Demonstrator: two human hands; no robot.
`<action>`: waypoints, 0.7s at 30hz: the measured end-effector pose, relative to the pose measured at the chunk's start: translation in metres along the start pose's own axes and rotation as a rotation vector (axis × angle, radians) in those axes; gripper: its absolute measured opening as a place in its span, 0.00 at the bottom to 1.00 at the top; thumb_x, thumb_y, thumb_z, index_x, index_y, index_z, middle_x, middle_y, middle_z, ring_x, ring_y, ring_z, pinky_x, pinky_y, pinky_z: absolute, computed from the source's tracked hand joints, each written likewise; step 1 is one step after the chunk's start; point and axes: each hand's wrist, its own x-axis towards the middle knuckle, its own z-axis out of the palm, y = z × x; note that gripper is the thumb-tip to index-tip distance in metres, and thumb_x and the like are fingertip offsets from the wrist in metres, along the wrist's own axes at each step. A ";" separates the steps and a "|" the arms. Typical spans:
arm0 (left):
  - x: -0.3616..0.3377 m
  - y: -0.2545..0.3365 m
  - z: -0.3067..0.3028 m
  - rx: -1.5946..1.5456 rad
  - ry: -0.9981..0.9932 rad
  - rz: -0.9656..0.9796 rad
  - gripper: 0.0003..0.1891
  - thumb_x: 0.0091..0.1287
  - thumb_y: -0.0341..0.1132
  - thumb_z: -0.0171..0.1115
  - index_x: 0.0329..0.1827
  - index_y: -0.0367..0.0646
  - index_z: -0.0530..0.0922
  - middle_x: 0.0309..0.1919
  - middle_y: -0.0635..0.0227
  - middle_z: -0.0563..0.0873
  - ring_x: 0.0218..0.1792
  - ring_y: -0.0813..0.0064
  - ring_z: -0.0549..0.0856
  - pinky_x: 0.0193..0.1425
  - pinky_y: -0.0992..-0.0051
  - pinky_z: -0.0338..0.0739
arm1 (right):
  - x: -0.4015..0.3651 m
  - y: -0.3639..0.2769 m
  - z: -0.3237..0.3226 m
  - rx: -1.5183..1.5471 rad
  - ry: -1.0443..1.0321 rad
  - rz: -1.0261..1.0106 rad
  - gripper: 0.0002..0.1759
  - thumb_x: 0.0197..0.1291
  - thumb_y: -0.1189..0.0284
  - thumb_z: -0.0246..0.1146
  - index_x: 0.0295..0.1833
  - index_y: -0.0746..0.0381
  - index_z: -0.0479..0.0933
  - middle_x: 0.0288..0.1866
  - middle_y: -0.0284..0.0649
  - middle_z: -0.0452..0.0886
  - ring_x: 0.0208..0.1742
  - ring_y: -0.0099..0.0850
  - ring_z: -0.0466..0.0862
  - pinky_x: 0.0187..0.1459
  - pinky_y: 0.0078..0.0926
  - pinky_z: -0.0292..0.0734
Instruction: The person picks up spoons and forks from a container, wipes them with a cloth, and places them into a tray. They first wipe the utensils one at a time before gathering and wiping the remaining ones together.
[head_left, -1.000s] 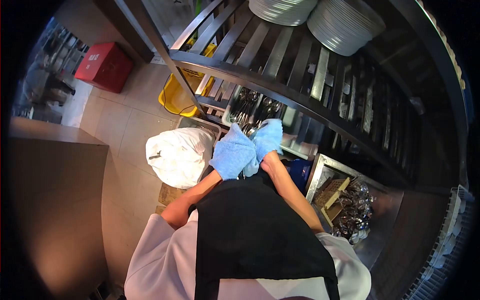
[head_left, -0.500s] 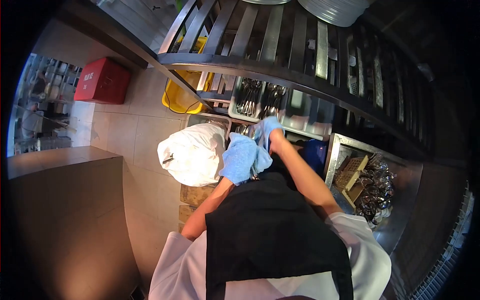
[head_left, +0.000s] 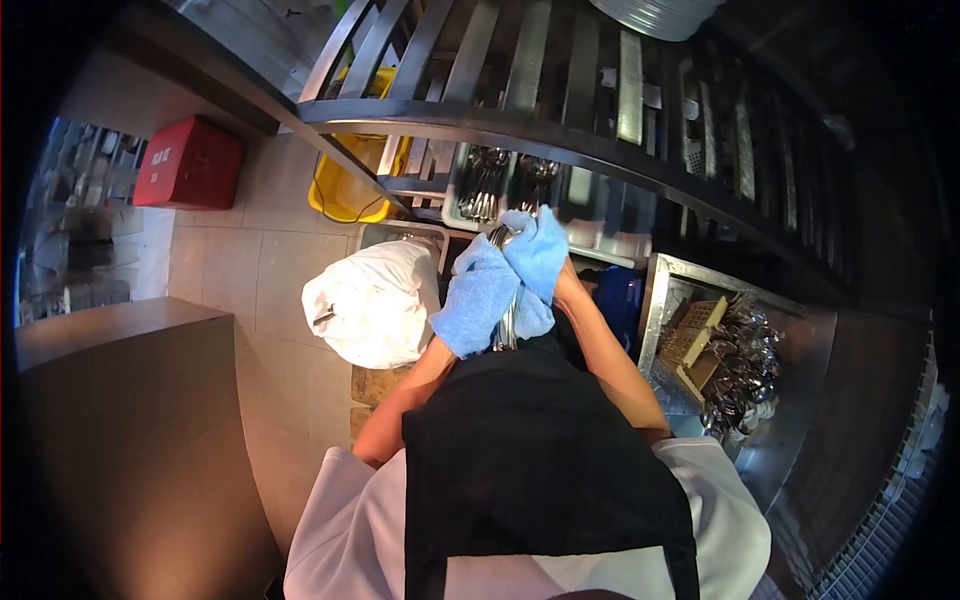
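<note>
A bundle of metal cutlery (head_left: 507, 325) is wrapped in a light blue cloth (head_left: 482, 275) in front of my apron. My left hand (head_left: 462, 318), covered by the cloth, is closed around the bundle from the left. On the other side my right hand (head_left: 548, 262) grips the cloth over the upper part of the bundle. Shiny ends stick out at the top between the hands, and handles show below. Cloth hides the fingers of both hands. Just beyond them stands a grey cutlery tray (head_left: 465, 212) with sorted pieces in its compartments.
A white cloth-like bundle (head_left: 375, 305) sits in a grey bin to the left. At right, a metal basin (head_left: 655, 300) holds a pile of cutlery and a beige basket (head_left: 693, 335). A slatted metal rack (head_left: 500, 120) overhangs the trays. Farther left are a yellow tub (head_left: 345, 190) and a red box (head_left: 188, 165).
My right hand has turned and moved up along the bundle with the cloth. More of the cutlery now shows between the hands. The whole view has shifted slightly.
</note>
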 end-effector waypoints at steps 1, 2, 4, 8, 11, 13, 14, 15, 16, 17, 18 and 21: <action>0.005 0.006 0.001 0.002 0.005 0.010 0.13 0.66 0.31 0.60 0.46 0.30 0.84 0.41 0.43 0.86 0.39 0.52 0.92 0.40 0.56 0.87 | 0.009 -0.009 -0.010 0.044 0.085 0.084 0.14 0.65 0.75 0.58 0.51 0.67 0.82 0.40 0.59 0.85 0.36 0.55 0.86 0.45 0.51 0.82; 0.009 0.013 0.001 0.294 -0.015 -0.053 0.13 0.66 0.30 0.59 0.46 0.30 0.85 0.37 0.43 0.86 0.33 0.54 0.91 0.34 0.58 0.86 | 0.011 -0.003 -0.013 0.044 0.095 0.078 0.14 0.65 0.75 0.58 0.51 0.67 0.82 0.40 0.59 0.85 0.36 0.55 0.86 0.45 0.51 0.82; 0.005 0.004 -0.007 0.237 0.002 -0.001 0.18 0.65 0.28 0.59 0.52 0.19 0.83 0.31 0.41 0.86 0.21 0.55 0.88 0.26 0.60 0.85 | 0.010 0.016 -0.012 -0.367 0.082 -0.119 0.12 0.64 0.71 0.60 0.47 0.63 0.85 0.37 0.50 0.90 0.38 0.50 0.90 0.44 0.49 0.82; 0.016 0.006 -0.015 0.935 0.077 0.006 0.23 0.65 0.26 0.59 0.55 0.08 0.77 0.34 0.36 0.86 0.23 0.54 0.89 0.30 0.59 0.87 | -0.004 0.023 0.021 -0.366 0.206 0.395 0.07 0.58 0.74 0.61 0.39 0.62 0.83 0.28 0.48 0.85 0.30 0.49 0.85 0.37 0.46 0.78; 0.013 0.013 -0.036 0.831 0.182 0.037 0.18 0.66 0.20 0.57 0.54 0.09 0.79 0.28 0.40 0.85 0.20 0.61 0.86 0.27 0.68 0.83 | -0.014 0.046 0.019 -0.296 -0.207 -0.391 0.07 0.59 0.75 0.60 0.39 0.63 0.83 0.28 0.49 0.84 0.32 0.51 0.86 0.38 0.47 0.80; 0.010 0.020 -0.034 0.788 0.354 -0.011 0.16 0.66 0.16 0.55 0.54 0.12 0.81 0.23 0.45 0.84 0.17 0.67 0.83 0.25 0.75 0.80 | -0.001 0.054 0.020 -0.142 -0.029 -0.289 0.08 0.65 0.71 0.58 0.34 0.61 0.79 0.32 0.49 0.80 0.38 0.48 0.85 0.40 0.44 0.78; 0.019 0.010 -0.020 0.964 0.337 -0.038 0.17 0.67 0.19 0.56 0.53 0.11 0.81 0.23 0.46 0.85 0.17 0.65 0.84 0.25 0.73 0.81 | 0.009 0.040 0.015 -0.501 -0.148 -0.116 0.09 0.65 0.71 0.57 0.37 0.60 0.82 0.36 0.50 0.84 0.40 0.48 0.87 0.42 0.43 0.80; 0.016 0.005 -0.004 0.845 0.287 -0.111 0.17 0.68 0.23 0.57 0.52 0.15 0.82 0.24 0.46 0.86 0.19 0.63 0.86 0.26 0.69 0.82 | 0.012 0.026 0.009 -0.499 -0.147 -0.118 0.09 0.65 0.71 0.57 0.37 0.60 0.82 0.36 0.50 0.84 0.40 0.48 0.87 0.42 0.43 0.80; 0.015 0.010 -0.010 0.726 0.247 -0.189 0.17 0.68 0.27 0.58 0.52 0.18 0.84 0.25 0.46 0.86 0.20 0.60 0.87 0.27 0.65 0.83 | 0.013 0.015 0.003 -0.415 -0.023 0.019 0.10 0.65 0.72 0.56 0.39 0.60 0.84 0.39 0.51 0.85 0.42 0.48 0.88 0.44 0.44 0.81; 0.013 0.014 -0.016 0.614 0.216 -0.269 0.18 0.69 0.31 0.59 0.51 0.21 0.85 0.25 0.46 0.87 0.22 0.57 0.88 0.28 0.61 0.84 | 0.013 0.010 -0.001 -0.333 0.096 0.152 0.12 0.65 0.73 0.54 0.41 0.61 0.85 0.42 0.52 0.87 0.44 0.48 0.88 0.46 0.44 0.81; 0.007 0.023 -0.048 0.383 0.087 -0.258 0.17 0.70 0.35 0.59 0.49 0.28 0.86 0.28 0.46 0.88 0.26 0.54 0.90 0.32 0.57 0.85 | 0.013 0.015 0.005 -0.322 0.105 0.182 0.14 0.64 0.73 0.55 0.44 0.62 0.86 0.47 0.56 0.88 0.47 0.50 0.89 0.48 0.44 0.83; -0.002 0.013 -0.033 -0.006 -0.014 -0.642 0.13 0.71 0.41 0.59 0.42 0.43 0.87 0.35 0.49 0.91 0.38 0.51 0.91 0.41 0.53 0.85 | -0.004 0.041 0.030 -0.436 0.028 -0.101 0.10 0.63 0.73 0.57 0.41 0.63 0.85 0.41 0.54 0.88 0.42 0.50 0.88 0.45 0.43 0.81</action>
